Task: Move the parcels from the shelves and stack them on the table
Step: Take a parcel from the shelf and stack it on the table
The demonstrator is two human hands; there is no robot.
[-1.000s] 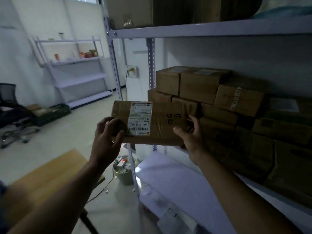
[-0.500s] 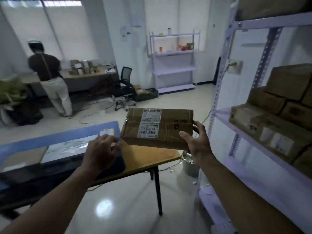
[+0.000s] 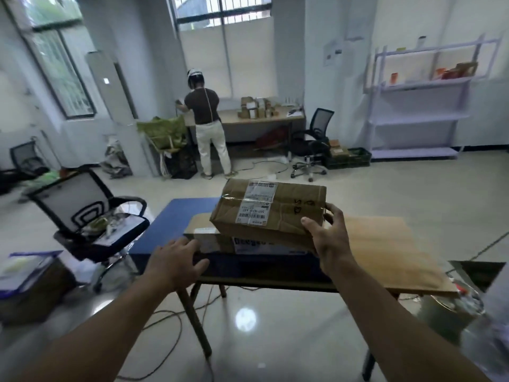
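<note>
Since half a second ago the view has swung off the storage rack and now faces the room squarely, with the open floor [image 3: 371,188] running back to a person [image 3: 206,119] standing at a far desk and a pale shelf unit [image 3: 418,117] against the right wall. The table [image 3: 385,244], earlier off to the left, now lies straight ahead; its near edge runs across the frame, its right half is bare wood, and a blue mat [image 3: 176,216] covers its left half. An office chair [image 3: 91,216] stands just beside the left end, while the floor past the far edge is open. The parcel [image 3: 270,210], previously held out over the floor, is now over the table, tilted above a flat box [image 3: 203,224] lying on the mat; whether they touch cannot be told. The right hand [image 3: 330,238] grips the parcel's right end, thumb on the near side, fingers round the back. The left hand [image 3: 176,260] holds nothing, fingers spread and relaxed at the mat's near edge beside the flat box.
</note>
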